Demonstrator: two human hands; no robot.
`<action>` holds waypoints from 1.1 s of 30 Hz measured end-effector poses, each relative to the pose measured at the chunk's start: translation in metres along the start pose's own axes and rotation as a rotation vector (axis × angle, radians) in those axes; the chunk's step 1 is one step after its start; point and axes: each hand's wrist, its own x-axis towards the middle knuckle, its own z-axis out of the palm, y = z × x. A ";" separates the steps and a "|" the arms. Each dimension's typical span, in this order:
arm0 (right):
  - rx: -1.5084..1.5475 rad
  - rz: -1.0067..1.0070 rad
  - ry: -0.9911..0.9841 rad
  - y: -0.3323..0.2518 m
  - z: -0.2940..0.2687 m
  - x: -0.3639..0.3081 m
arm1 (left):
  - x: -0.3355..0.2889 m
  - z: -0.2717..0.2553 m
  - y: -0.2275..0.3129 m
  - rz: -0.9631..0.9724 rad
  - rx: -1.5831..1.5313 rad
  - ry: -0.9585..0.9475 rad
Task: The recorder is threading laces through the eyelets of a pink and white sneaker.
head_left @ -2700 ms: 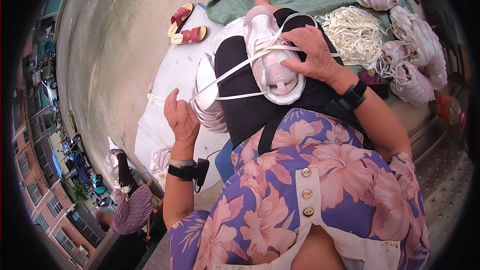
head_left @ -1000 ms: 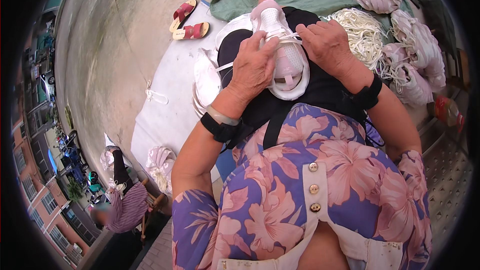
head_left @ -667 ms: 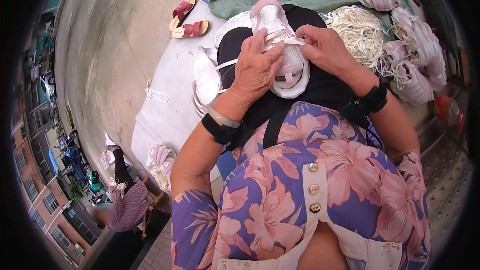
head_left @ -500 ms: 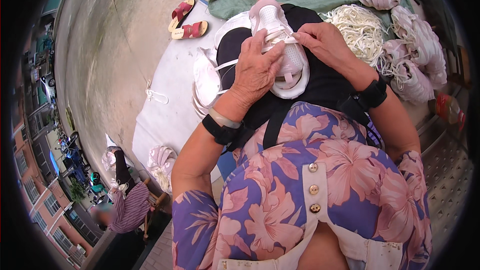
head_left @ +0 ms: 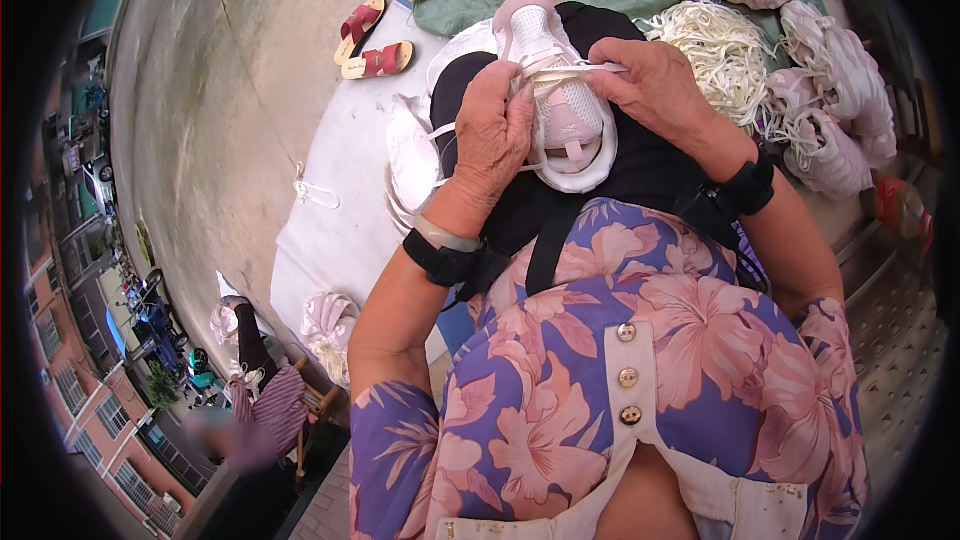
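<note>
A pink and white sneaker (head_left: 573, 118) rests on my lap, its toe pointing away from me and its heel toward me. My right hand (head_left: 655, 85) pinches a white shoelace (head_left: 572, 69) at the right of the tongue, and the lace runs taut across the shoe. On the left side of the sneaker my left hand (head_left: 492, 125) is closed at the eyelets, thumb and forefinger on the lace. A white lace end trails leftward from behind the left hand.
A heap of white laces (head_left: 712, 55) lies right of my lap, beside several bundled pink-white shoes (head_left: 835, 80). More white shoes (head_left: 408, 145) sit at my left. Red sandals (head_left: 380, 60) stand beyond on the ground. Another person (head_left: 265, 420) sits at the lower left.
My left hand has drawn back left from over the shoe's middle, uncovering its tongue. The right hand stays at the right side, with the lace now stretched across.
</note>
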 end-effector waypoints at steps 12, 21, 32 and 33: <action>0.068 -0.123 0.135 0.009 0.016 0.005 | 0.026 0.005 0.013 0.083 0.443 -0.116; 0.217 0.166 0.017 0.020 0.023 0.022 | 0.030 0.005 -0.001 0.149 0.335 -0.083; 0.044 -0.061 -0.042 0.009 0.015 0.022 | 0.029 0.004 0.004 0.122 0.322 -0.093; 0.043 -0.063 -0.042 0.011 0.017 0.024 | 0.029 0.004 0.004 0.120 0.314 -0.092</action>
